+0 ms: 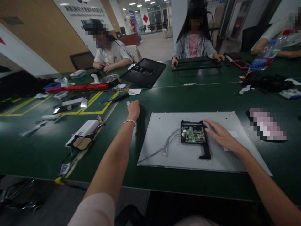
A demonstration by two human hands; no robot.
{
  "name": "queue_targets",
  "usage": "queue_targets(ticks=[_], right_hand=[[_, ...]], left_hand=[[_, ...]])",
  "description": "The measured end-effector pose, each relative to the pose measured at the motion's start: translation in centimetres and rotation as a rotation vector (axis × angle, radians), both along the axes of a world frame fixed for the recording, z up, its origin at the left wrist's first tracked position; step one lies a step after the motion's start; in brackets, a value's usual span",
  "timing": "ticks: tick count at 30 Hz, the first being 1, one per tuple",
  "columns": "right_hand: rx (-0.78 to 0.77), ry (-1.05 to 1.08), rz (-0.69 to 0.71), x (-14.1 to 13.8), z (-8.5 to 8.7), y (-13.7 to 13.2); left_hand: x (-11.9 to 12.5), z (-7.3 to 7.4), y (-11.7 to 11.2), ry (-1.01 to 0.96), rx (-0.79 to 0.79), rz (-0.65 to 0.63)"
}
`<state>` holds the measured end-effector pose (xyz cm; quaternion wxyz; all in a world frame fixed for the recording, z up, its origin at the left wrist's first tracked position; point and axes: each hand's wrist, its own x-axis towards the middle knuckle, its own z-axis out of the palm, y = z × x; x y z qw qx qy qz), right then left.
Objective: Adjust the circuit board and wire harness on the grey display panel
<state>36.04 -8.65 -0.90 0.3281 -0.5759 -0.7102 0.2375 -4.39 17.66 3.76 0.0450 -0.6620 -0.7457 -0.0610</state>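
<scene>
A grey metal panel [218,157] lies flat on the green table in front of me. On it sits a black bracket with a green circuit board [194,135], and grey wires [168,145] trail off to its left. My right hand [222,135] rests flat on the panel, fingers stretched out, fingertips touching the right edge of the bracket. My left hand [133,110] reaches out past the panel's upper left corner, fingers curled downward onto the table near a small white scrap [128,103]. What those fingers hold is hidden.
Left of me lie a white device [86,128], tools, yellow floor tape and a red bar [77,87]. A black monitor shell [144,72] lies farther back. Three other people sit across the table; one holds a black frame [199,64]. Dark clutter [265,82] lies at the right.
</scene>
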Motion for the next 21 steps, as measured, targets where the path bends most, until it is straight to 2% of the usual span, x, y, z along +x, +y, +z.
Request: queue_targets(ticks=[5,8,10,16,19,21], right_hand=[[-0.009,0.004,-0.004,0.0,0.0,0.1],[-0.009,0.001,-0.003,0.0,0.2,0.0],[-0.007,-0.008,-0.002,0.0,0.2,0.0],[0.012,-0.044,0.016,0.1,-0.2,0.1],[0.021,-0.059,0.021,0.1,-0.4,0.2],[0.028,-0.066,0.026,0.1,-0.4,0.2]], left_hand=[[-0.1,0.6,-0.1,-0.057,0.071,-0.014],[0.5,0.8,-0.8,-0.351,0.100,-0.091],[1.2,0.6,-1.4,-0.535,0.051,-0.140],[2.8,-0.3,-4.7,-0.775,-0.086,-0.226],[3.9,-0.2,-6.6,-0.851,-0.162,-0.360],[4.8,-0.2,-7.8,-0.818,-0.213,-0.517]])
